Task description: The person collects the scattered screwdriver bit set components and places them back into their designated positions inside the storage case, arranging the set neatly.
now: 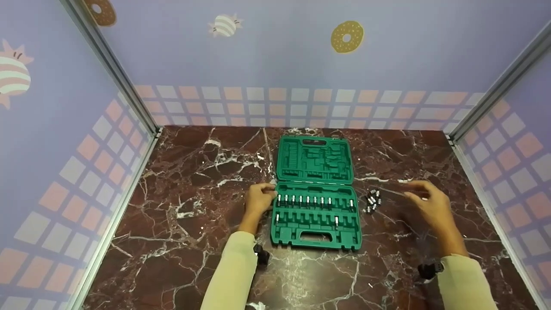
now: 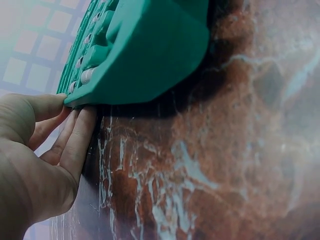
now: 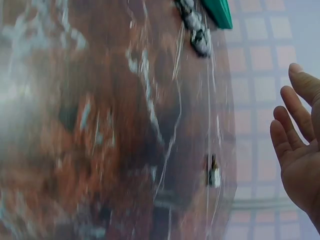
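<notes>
A green plastic case [image 1: 297, 236] lies unfolded on the marbled table, its lid half [image 1: 297, 156] toward the back wall. Silver bit sockets [image 1: 300, 200] stand in a row in the upper slots; a few more sit apart. At the case's left edge, my left hand [image 1: 259, 200] pinches the rim, thumb above and fingers beneath in the left wrist view. My right hand [image 1: 432, 206] hovers off to the right, fingers loosely extended and holding nothing. A lone bit socket [image 3: 215, 175] lies on the table near it in the right wrist view.
A loose pile of bit sockets [image 1: 373, 201] lies just right of the case. Purple printed walls [image 1: 275, 51] enclose the back and both sides, with metal rails [image 1: 116, 73] at the corners. The dark red marbled table [image 1: 193, 258] extends around the case.
</notes>
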A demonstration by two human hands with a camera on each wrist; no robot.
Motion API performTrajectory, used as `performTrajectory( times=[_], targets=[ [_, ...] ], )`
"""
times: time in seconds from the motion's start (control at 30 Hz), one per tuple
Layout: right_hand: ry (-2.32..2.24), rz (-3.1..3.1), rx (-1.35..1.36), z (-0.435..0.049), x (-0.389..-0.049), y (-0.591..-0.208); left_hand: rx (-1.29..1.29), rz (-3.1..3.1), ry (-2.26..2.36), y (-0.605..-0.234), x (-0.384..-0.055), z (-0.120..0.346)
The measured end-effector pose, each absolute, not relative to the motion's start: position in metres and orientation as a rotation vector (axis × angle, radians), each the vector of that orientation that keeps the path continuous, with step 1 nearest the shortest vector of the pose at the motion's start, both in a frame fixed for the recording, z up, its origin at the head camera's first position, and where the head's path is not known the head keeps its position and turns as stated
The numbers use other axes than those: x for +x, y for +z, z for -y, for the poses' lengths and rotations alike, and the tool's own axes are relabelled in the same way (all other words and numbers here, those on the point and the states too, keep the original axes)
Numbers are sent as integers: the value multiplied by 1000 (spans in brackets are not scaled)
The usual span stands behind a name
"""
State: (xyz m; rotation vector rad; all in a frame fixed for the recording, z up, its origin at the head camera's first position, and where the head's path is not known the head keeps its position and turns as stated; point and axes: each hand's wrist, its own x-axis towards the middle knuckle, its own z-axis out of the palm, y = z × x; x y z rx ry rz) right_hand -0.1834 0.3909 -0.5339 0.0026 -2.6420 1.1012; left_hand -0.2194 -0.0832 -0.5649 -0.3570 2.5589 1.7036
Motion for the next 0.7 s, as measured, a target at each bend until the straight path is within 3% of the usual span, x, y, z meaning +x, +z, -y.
performTrajectory(
  times=[0.7],
  targets=[
    [1032,2880,-181,-446,-180,-558,-378,-2556,1714,-566,-221,83]
  ],
)
